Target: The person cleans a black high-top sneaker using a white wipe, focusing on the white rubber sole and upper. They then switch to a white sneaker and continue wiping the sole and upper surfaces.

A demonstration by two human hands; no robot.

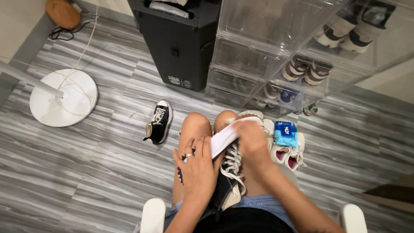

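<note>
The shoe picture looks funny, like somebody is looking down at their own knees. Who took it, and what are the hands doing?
The camera sits on a person's head, so you see what they see when they look down. They sit on a chair with white armrests, knees pointing at the grey striped floor.

The left hand, which wears a ring, grips a black sneaker with white laces that rests on the lap. The right hand presses a white cloth against that sneaker's white toe.

On the floor lies a second black sneaker on its own. Beside the right knee sit white sneakers with a blue packet on top. Ahead are clear shoe boxes stacked with more shoes inside, a black box, and a round white stand base.
</note>
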